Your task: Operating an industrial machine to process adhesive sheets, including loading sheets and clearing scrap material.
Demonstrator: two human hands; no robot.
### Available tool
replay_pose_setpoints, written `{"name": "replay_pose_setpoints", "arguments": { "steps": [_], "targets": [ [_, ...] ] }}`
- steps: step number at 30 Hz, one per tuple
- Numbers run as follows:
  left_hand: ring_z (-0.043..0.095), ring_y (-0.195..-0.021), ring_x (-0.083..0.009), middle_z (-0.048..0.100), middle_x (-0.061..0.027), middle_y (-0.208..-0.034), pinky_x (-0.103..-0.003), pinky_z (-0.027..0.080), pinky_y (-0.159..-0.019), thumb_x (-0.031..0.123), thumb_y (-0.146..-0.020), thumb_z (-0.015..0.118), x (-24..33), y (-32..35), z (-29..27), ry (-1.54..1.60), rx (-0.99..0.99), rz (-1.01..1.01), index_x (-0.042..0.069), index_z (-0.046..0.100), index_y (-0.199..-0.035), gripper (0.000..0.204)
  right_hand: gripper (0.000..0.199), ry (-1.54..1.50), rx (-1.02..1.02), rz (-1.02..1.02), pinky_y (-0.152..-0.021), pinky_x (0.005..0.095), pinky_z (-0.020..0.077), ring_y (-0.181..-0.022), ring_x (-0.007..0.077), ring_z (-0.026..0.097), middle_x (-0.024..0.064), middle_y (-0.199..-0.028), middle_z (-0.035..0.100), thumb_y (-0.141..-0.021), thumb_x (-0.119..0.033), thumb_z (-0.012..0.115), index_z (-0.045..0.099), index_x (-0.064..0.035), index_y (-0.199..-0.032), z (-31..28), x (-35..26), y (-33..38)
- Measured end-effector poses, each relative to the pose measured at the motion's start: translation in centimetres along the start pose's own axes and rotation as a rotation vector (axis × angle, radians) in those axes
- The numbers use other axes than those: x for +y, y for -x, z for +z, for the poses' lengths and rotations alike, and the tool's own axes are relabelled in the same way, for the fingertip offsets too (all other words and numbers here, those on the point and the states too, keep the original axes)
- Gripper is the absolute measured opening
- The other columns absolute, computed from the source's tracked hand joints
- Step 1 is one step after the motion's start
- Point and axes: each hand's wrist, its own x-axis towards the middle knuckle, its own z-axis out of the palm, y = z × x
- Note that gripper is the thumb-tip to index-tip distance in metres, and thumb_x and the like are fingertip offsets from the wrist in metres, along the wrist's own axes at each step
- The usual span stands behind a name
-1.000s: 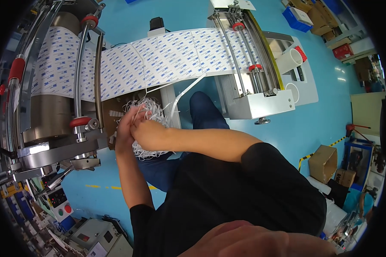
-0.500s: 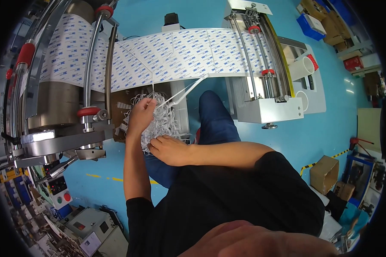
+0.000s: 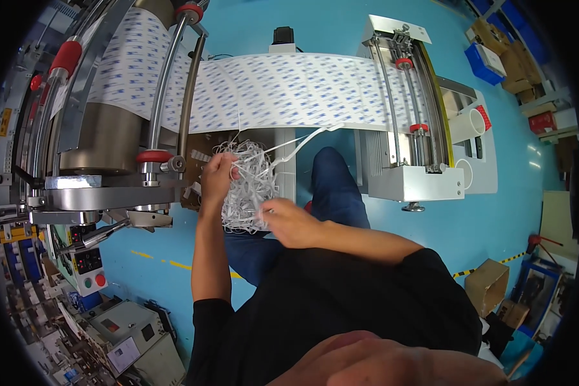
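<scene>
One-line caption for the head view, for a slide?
Both hands, left and right, gather tangled white strips beneath a printed web.

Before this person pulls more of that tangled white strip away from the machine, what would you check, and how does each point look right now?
1. Left hand grips the top of the tangle: ok.
2. Right hand on the tangle's lower edge: ok.
3. Both hands away from the rollers: ok, they are below the machine's edge.
4. Strip from tangle to web hangs free, not snagged: cannot tell.
5. Web lies flat across to the right unit: ok.
6. Machine stopped: cannot tell.
</scene>
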Motion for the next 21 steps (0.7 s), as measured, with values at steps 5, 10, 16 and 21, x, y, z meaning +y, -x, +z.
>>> {"name": "replay_pose_setpoints", "arguments": {
  "steps": [5,10,16,21],
  "targets": [
    [0.054,-0.064,-0.0079,0.056,-0.0015,-0.07,-0.022,0.043,-0.06,0.029,-0.095,0.049,-2.0,1.3,-3.3,-0.002,0.064,-0.032,0.003,0.062,-0.093,0.029,0.034,-0.363,0.297,0.387,-0.087,0.0307,0.0444,-0.105,0.0231,0.053,0.0122,-0.111,0.054,-0.081,0.0,0.057,0.056,0.0001,-0.115,-0.3,1.4,1.9],
    [0.053,-0.068,-0.008,0.058,-0.0011,-0.075,-0.023,0.042,-0.062,0.026,-0.094,0.049,-4.6,3.8,-5.5,-0.017,0.186,0.015,0.001,0.063,-0.094,0.028,0.034,-1.127,0.552,0.89,-0.094,0.0269,0.0393,-0.108,0.0149,0.05,0.0054,-0.115,0.055,-0.085,0.002,0.055,0.055,-0.0001,-0.119,2.8,7.4,4.9],
    [0.052,-0.077,-0.0077,0.06,0.0007,-0.084,-0.021,0.039,-0.069,0.026,-0.094,0.051,-8.3,6.2,-8.3,0.104,0.196,-0.114,0.001,0.063,-0.104,0.029,0.037,-1.089,0.755,0.758,-0.094,0.0269,0.0389,-0.105,0.0137,0.051,0.0076,-0.118,0.053,-0.084,-0.003,0.06,0.051,0.0017,-0.119,2.7,9.7,1.7],
    [0.052,-0.077,-0.006,0.06,0.002,-0.086,-0.019,0.039,-0.071,0.024,-0.094,0.053,-9.2,7.6,-10.1,0.326,0.264,-0.211,0.001,0.061,-0.109,0.029,0.019,-1.058,0.217,0.943,-0.078,0.0266,0.0465,-0.086,0.0144,0.059,0.0066,-0.09,0.063,-0.087,-0.014,0.059,0.062,0.0011,-0.099,0.0,9.9,-1.3]
  ]
}}
